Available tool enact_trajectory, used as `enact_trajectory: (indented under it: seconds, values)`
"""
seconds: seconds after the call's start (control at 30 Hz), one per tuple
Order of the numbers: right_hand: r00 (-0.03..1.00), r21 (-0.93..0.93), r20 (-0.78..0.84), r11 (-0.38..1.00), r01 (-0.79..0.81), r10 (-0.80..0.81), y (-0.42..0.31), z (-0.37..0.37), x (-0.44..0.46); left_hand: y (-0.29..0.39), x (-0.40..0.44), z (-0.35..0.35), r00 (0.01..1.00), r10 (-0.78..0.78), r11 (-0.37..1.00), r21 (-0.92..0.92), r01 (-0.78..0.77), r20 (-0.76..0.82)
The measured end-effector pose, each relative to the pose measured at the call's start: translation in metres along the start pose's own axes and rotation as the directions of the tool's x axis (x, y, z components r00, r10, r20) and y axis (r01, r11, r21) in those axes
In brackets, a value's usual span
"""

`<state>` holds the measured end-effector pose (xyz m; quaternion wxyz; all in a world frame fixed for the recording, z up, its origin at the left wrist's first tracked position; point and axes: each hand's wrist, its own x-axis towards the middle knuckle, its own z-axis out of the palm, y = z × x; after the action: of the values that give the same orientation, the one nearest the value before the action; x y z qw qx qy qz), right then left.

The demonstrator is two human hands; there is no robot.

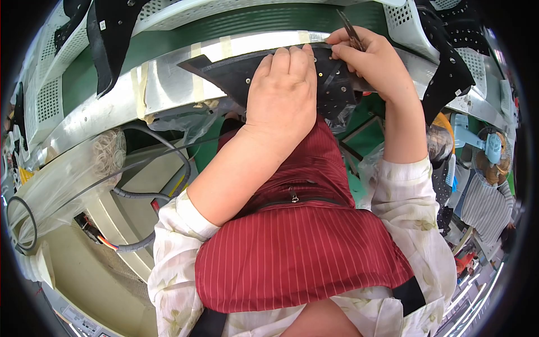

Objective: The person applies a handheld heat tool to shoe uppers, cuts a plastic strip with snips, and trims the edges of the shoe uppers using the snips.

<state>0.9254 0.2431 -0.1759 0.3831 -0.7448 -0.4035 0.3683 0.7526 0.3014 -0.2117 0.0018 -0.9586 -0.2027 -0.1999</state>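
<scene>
Black piece (224, 74) with round metal dots lies, in the head view, under your left hand (284, 84), over the metal counter's (171, 92) near edge. This hand's fingers press together; whether they grip, one cannot tell. Beside it, your right hand (362, 56) pinches a dark pointed tool (349, 28) near the far edge.

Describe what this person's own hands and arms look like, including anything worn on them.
The left hand and right hand are both without gloves, and no watch or bracelet shows at either wrist. The left sleeve and right sleeve are loose, whitish fabric with a faint greenish leaf-like print; both end well short of the wrists, leaving the forearms bare.
</scene>
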Motion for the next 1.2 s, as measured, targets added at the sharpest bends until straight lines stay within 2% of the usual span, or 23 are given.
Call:
enact_trajectory:
  seconds: [0.03, 0.1, 0.23, 0.3, 0.4, 0.67, 0.73, 0.8, 0.97, 1.03, 1.07, 1.1, 1.13, 1.17, 1.2]
  values:
    - [1.0, -0.003, -0.002, 1.0, -0.001, 0.001, 0.001, 0.001, -0.002, 0.0, 0.0, 0.0, 1.0, 0.006, 1.0, 0.011, -0.006, 0.011]
    - [0.997, 0.152, -0.061, 0.988, -0.035, 0.045, 0.003, 0.003, -0.005, 0.0, -0.001, 0.001, 1.0, 0.014, 1.0, 0.027, -0.015, 0.027]
    - [0.992, 0.141, -0.123, 0.99, -0.011, 0.029, 0.009, 0.011, 0.001, 0.001, -0.001, 0.001, 0.997, 0.023, 0.998, 0.06, -0.027, 0.068]
    - [0.971, 0.037, -0.232, 0.997, 0.072, -0.061, 0.012, 0.018, 0.002, 0.001, -0.002, 0.001, 0.998, 0.022, 0.998, 0.056, -0.026, 0.061]
    - [0.946, -0.077, -0.298, 0.991, 0.106, -0.125, 0.014, 0.023, 0.001, 0.002, -0.002, 0.002, 0.998, 0.019, 0.998, 0.055, -0.022, 0.058]
    - [0.943, -0.254, -0.299, 0.965, 0.069, -0.147, 0.005, 0.025, 0.003, 0.001, 0.0, 0.0, 0.999, 0.025, 0.997, 0.075, -0.028, 0.045]
    - [0.943, -0.297, -0.297, 0.953, 0.057, -0.149, 0.004, 0.024, 0.005, 0.003, 0.004, -0.008, 0.993, -0.005, 1.0, -0.011, 0.007, 0.116]
    - [0.961, -0.383, -0.229, 0.922, 0.058, -0.155, 0.001, 0.021, 0.006, 0.003, 0.012, -0.014, 0.991, -0.027, 0.999, -0.033, 0.031, 0.135]
    - [0.966, -0.372, -0.205, 0.925, 0.071, -0.157, 0.007, 0.021, 0.011, -0.007, 0.023, -0.016, 0.993, -0.06, 0.993, -0.094, 0.069, 0.1]
    - [0.964, -0.373, -0.208, 0.925, 0.079, -0.166, 0.011, 0.022, 0.01, -0.026, 0.029, -0.011, 0.991, -0.047, 0.94, -0.329, 0.085, 0.121]
    - [0.965, -0.296, -0.215, 0.952, 0.083, -0.151, 0.012, 0.022, 0.008, -0.035, 0.032, -0.006, 0.991, -0.084, 0.897, -0.424, 0.123, 0.108]
    - [0.966, -0.217, -0.22, 0.972, 0.088, -0.136, 0.013, 0.021, 0.007, -0.036, 0.034, -0.001, 0.991, -0.081, 0.9, -0.42, 0.117, 0.103]
    - [0.965, -0.214, -0.224, 0.973, 0.09, -0.139, 0.012, 0.02, 0.004, -0.036, 0.034, 0.002, 0.99, -0.133, 0.895, -0.422, 0.143, 0.054]
    - [0.972, -0.097, -0.207, 0.991, 0.096, -0.114, 0.011, 0.019, 0.001, -0.035, 0.035, 0.002, 0.983, -0.185, 0.888, -0.427, 0.169, 0.005]
    - [0.978, 0.021, -0.187, 0.995, 0.099, -0.093, 0.011, 0.018, -0.002, -0.033, 0.036, 0.0, 0.979, -0.193, 0.892, -0.405, 0.2, 0.059]
